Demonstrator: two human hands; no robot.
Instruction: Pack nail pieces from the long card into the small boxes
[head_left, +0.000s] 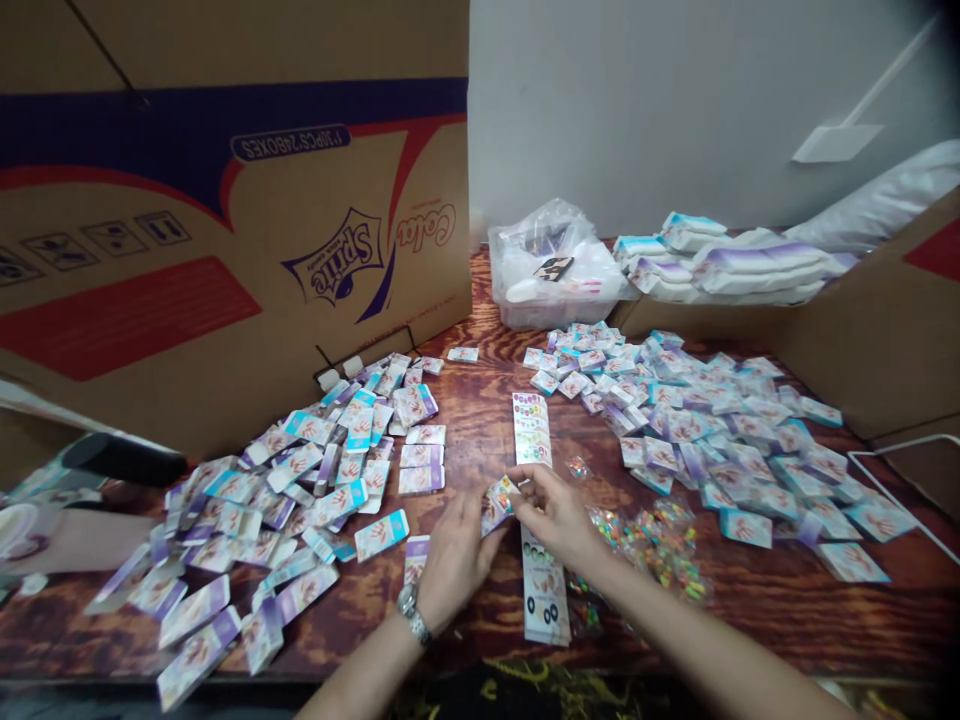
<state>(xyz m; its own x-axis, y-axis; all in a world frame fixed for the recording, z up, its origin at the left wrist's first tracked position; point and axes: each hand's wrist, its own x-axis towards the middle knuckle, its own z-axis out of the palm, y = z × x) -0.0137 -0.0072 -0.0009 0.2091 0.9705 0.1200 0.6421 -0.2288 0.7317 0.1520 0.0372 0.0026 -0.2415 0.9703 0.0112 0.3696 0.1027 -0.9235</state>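
Note:
Near the table's front middle, my left hand (454, 558) is closed around a small printed carton (496, 508) held tilted. The fingers of my right hand (553, 512) pinch together at the carton's upper end; whether they hold a flap or something small is hidden. Beneath the hands lie paper strips with printed pictures (546, 605). Small clear packets of colourful candy (664, 540) are heaped beside my right forearm, and one packet (577, 467) lies apart above it. Several cartons (421, 468) rest left of the strips.
Loose cartons (300, 465) spread over the left, and another pile (697, 420) covers the right. A large cardboard box (225, 230) walls the back left. Behind stand a plastic tub with a clear bag (555, 290) and stacked wrapped packs (765, 265). Another cardboard box (885, 320) bounds the right.

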